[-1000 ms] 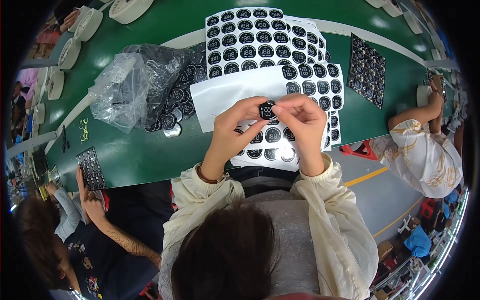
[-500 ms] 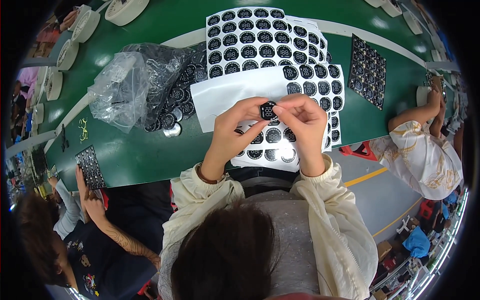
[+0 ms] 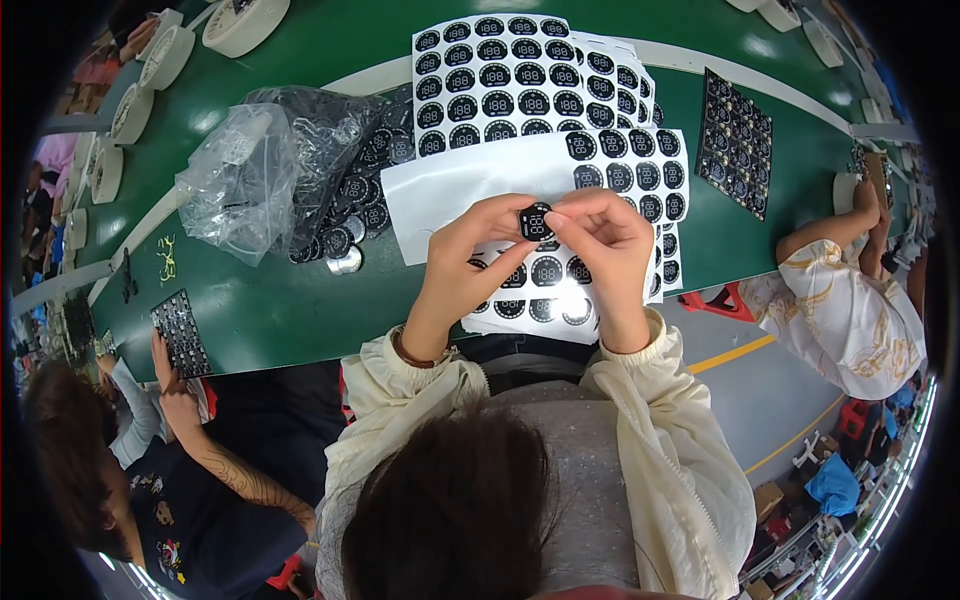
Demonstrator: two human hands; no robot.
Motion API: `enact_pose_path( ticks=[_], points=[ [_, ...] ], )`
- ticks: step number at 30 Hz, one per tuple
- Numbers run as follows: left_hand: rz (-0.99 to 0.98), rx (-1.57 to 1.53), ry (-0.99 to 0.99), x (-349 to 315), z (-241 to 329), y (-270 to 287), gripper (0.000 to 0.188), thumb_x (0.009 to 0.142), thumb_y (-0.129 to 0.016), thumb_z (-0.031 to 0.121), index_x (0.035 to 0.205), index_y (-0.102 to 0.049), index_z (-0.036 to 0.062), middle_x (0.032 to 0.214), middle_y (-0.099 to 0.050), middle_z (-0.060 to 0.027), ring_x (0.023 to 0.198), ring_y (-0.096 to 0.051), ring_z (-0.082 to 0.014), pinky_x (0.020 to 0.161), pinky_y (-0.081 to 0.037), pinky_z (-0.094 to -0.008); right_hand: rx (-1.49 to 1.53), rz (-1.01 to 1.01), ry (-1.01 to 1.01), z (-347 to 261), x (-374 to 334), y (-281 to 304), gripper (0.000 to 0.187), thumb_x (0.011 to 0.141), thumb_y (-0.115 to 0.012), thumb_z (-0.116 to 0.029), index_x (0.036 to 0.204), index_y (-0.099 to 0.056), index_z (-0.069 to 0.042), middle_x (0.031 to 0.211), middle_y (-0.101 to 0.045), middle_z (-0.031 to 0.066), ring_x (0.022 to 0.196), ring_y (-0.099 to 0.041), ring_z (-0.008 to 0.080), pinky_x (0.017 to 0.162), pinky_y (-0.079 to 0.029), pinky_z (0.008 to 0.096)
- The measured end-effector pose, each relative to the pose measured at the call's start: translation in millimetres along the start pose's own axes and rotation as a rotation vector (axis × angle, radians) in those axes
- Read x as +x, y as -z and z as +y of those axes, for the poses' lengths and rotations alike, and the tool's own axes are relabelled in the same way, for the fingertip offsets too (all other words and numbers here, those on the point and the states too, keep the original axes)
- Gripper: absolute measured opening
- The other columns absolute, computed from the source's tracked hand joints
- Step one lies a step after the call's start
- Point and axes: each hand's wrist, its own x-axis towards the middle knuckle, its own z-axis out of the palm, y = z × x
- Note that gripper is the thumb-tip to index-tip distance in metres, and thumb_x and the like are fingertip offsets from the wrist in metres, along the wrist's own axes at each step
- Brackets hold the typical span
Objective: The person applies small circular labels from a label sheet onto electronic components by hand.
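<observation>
Roundish black disc (image 3: 534, 224), pale-marked; both hands (image 3: 605, 245) pinching its edges over glossy white sheet (image 3: 435, 195)

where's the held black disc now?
Head view, slightly right of centre: the black disc is held between the left hand and right hand, over the white sheets, right of the loose discs.

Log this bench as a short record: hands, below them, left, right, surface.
left hand: pinching a small round black disc
right hand: pinching the same disc
below hands: white sheets of round black labels
left of sheets: crumpled clear plastic bag; loose round black discs
right of sheets: dark rectangular panel
surface: green tabletop
</observation>
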Motion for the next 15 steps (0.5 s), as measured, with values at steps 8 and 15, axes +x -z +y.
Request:
enact_pose_path(
  ticks=[8, 15],
  points=[
    [-0.008, 0.007, 0.008, -0.6, -1.0, 0.4, 0.041, 0.073, -0.065, -0.006, 0.112, -0.056, 0.0004, 0.090, -0.065, -0.0081, 0.083, -0.064, -0.0147, 0.076, -0.053, -0.0276, -0.025, -0.005, 0.008, 2.1, -0.2, 0.5, 0.014, 0.076, -0.062, 0.013, 0.085, -0.059, 0.003, 0.086, -0.061, 0.0068, 0.077, -0.060, 0.0102, 0.070, -0.048, 0.0200],
    [-0.002, 0.011, -0.003, -0.5, -0.2, 0.3, 0.040, 0.073, -0.065, -0.006, 0.112, -0.056, 0.0001, 0.090, -0.065, -0.0081, 0.083, -0.064, -0.0149, 0.076, -0.053, -0.0278, -0.036, -0.008, 0.015, 1.7, -0.6, -0.3, 0.014, 0.075, -0.063, 0.012, 0.084, -0.060, 0.003, 0.085, -0.060, 0.0063, 0.076, -0.059, 0.0099, 0.069, -0.047, 0.0199]
  ],
)
